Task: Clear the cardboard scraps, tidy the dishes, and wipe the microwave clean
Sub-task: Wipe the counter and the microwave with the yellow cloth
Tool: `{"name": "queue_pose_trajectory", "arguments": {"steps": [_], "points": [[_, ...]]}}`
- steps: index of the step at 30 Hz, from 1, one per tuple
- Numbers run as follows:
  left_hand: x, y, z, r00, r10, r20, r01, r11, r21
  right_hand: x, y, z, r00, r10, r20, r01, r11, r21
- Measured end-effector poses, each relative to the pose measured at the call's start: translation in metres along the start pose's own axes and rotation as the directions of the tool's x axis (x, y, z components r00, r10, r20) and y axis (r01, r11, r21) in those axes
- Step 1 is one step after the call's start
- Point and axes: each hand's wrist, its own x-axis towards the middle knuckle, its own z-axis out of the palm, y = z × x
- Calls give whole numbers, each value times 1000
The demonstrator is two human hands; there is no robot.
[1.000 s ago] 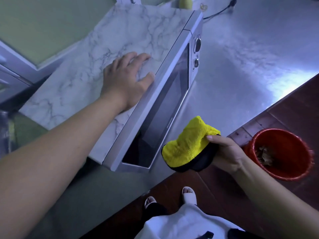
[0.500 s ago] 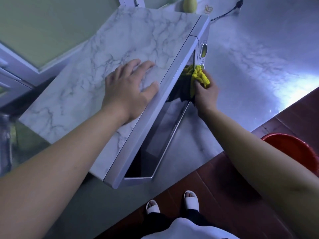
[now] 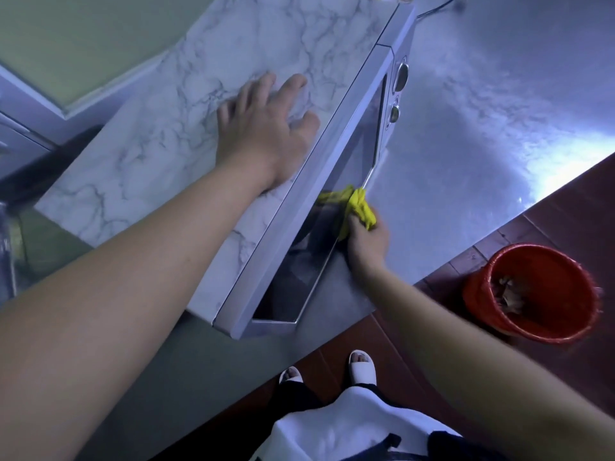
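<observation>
Yellow cloth [image 3: 361, 211] bunched in right hand [image 3: 367, 242] fingers against microwave [image 3: 336, 181] door, left hand [image 3: 263, 134] flat, empty

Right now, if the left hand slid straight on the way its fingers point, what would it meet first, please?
Nothing, it seems: the left hand lies flat on the microwave top, and only bare marbled top shows ahead of the fingers to the picture's edge.

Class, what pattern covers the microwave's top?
White marble with grey veins on the boxy silver microwave's top, clearest in the head view.
</observation>
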Motion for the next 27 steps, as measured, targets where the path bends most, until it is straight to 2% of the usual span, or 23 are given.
{"name": "queue_pose_trajectory", "arguments": {"steps": [2, 4, 6, 12, 17, 20, 24, 27], "points": [[0, -1, 0, 1000, 1, 13, -1, 1000, 6, -51, 26, -7, 995, 68, 79, -69, 997, 15], [-1, 0, 0, 1000, 5, 22, -5, 1000, 9, -89, 45, -16, 985, 105, 136, -99, 994, -54], [0, 1, 0, 1000, 6, 20, -6, 1000, 6, -104, 51, -21, 981, 113, 156, -87, 982, -166], [2, 0, 1, 1000, 13, 19, -14, 1000, 4, -135, 53, -27, 946, 230, 229, -139, 924, -355], [1, 0, -4, 1000, 27, 13, -27, 1000, -13, -137, 29, -37, 874, 338, 350, -219, 916, -336], [-1, 0, -4, 999, 36, 22, -35, 999, -24, -146, 12, -47, 844, 338, 416, -252, 935, -248], [-1, -1, -5, 998, 46, 36, -45, 999, -25, -147, -9, -61, 948, 199, 248, -193, 980, -47], [-3, 0, -6, 998, 66, 20, -65, 997, -35, -142, -31, -78, 981, 148, 124, -154, 987, 38]]}}
